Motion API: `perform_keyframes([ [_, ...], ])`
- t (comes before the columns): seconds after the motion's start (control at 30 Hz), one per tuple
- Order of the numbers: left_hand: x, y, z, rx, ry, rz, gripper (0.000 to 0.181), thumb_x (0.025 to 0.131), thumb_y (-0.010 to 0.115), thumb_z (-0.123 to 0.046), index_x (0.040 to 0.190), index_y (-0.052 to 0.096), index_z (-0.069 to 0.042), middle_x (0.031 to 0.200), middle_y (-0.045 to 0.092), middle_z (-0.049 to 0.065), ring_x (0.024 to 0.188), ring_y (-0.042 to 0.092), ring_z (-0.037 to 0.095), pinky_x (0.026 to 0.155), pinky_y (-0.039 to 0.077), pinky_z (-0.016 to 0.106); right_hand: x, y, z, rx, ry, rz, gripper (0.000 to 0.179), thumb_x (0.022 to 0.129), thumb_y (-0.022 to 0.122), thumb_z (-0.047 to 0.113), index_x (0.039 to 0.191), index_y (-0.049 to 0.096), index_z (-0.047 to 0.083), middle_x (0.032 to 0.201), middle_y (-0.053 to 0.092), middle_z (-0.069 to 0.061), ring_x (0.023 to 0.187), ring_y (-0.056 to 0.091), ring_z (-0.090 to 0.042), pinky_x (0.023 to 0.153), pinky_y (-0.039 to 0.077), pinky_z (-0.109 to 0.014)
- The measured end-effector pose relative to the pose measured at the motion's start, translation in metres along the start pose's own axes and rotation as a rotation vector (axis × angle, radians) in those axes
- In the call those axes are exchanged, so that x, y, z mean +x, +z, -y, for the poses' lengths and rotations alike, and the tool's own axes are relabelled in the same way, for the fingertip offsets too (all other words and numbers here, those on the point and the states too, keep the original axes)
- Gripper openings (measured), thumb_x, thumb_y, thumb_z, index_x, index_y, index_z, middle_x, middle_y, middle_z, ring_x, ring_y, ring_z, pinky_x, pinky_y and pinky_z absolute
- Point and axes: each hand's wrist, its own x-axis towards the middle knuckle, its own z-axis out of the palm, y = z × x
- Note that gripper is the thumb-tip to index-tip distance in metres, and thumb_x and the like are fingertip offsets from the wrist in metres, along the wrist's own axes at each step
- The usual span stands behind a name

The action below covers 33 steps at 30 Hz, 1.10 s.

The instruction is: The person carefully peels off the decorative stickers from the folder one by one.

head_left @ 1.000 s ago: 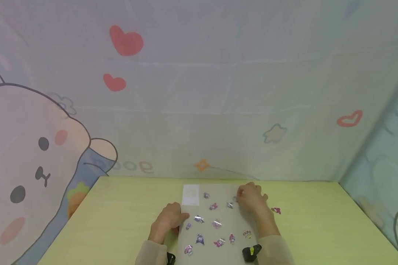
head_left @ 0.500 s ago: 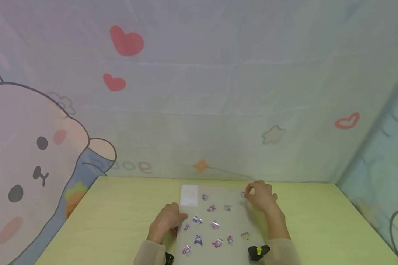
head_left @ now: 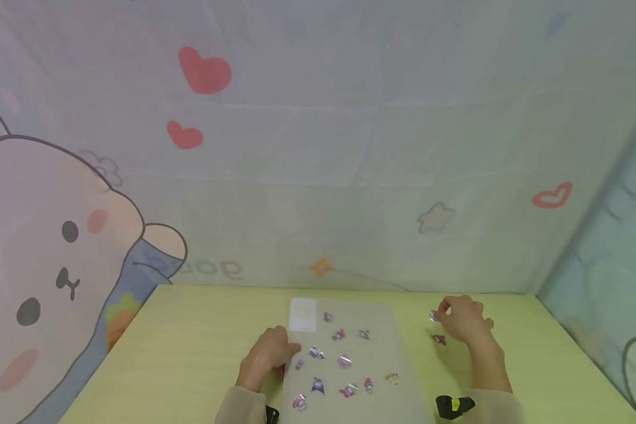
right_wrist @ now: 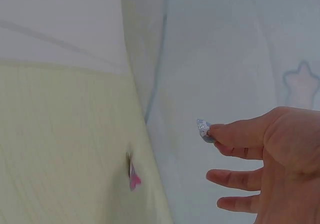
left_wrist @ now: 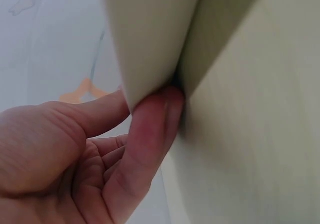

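I have the left hand pinching the pale sheet; right of it, the right hand pinches a shiny sticker near the pink sticker.

The sleeves are beige; the wrist cameras black; the right bears a yellow patch.

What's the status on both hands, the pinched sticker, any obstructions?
Left hand grips stickered panel by its edge. Right hand pinches shiny sticker, right of the panel. Pink sticker on table nearby; no obstruction seen.
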Motion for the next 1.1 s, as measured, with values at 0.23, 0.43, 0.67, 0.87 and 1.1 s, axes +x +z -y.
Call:
perform_keyframes([
  [0.23, -0.003, -0.001, -0.001, -0.013, 0.008, 0.001, 0.025, 0.095, 0.064, -0.017, 0.083, 0.060, 0.005, 0.057, 0.058, 0.009, 0.046, 0.060, 0.021, 0.048, 0.048, 0.029, 0.003, -0.006, -0.031, -0.025, 0.064, 0.045, 0.021, 0.096, 0.058, 0.025, 0.088, 0.056, 0.007, 0.109, 0.054, -0.025, 0.113, 0.030, -0.060, 0.083, 0.017, -0.083],
  [0.43, -0.003, -0.002, -0.004, -0.004, 0.003, 0.004, 0.026, 0.095, 0.064, -0.017, 0.083, 0.060, 0.005, 0.057, 0.058, 0.009, 0.047, 0.060, 0.021, 0.049, 0.048, 0.029, 0.004, -0.009, -0.052, 0.001, 0.122, 0.081, 0.022, 0.096, 0.057, 0.022, 0.082, 0.050, 0.006, 0.095, 0.051, -0.017, 0.110, 0.029, -0.061, 0.083, 0.014, -0.084],
  [0.67, -0.001, 0.001, -0.002, 0.001, -0.004, 0.003, 0.025, 0.095, 0.064, -0.017, 0.083, 0.060, 0.005, 0.059, 0.058, 0.009, 0.047, 0.059, 0.020, 0.048, 0.048, 0.029, 0.005, -0.002, -0.061, -0.043, 0.181, 0.123, 0.019, 0.095, 0.058, 0.019, 0.085, 0.053, 0.004, 0.104, 0.048, -0.029, 0.116, 0.021, -0.069, 0.085, 0.012, -0.086],
  [0.87, -0.001, 0.000, -0.002, -0.004, 0.003, 0.006, 0.026, 0.095, 0.064, -0.017, 0.082, 0.061, 0.005, 0.057, 0.058, 0.009, 0.046, 0.060, 0.021, 0.049, 0.049, 0.029, 0.007, 0.001, -0.062, -0.094, 0.225, 0.112, 0.014, 0.094, 0.051, 0.013, 0.086, 0.055, 0.002, 0.114, 0.042, -0.040, 0.116, 0.020, -0.069, 0.086, 0.013, -0.085],
  [1.1, -0.001, 0.000, -0.002, 0.000, 0.009, 0.004, 0.026, 0.095, 0.064, -0.017, 0.082, 0.061, 0.006, 0.056, 0.058, 0.009, 0.045, 0.060, 0.021, 0.049, 0.049, 0.029, 0.006, 0.003, -0.063, -0.064, 0.262, 0.109, 0.014, 0.093, 0.048, 0.012, 0.095, 0.055, 0.000, 0.118, 0.034, -0.042, 0.116, 0.018, -0.068, 0.085, 0.015, -0.085],
])
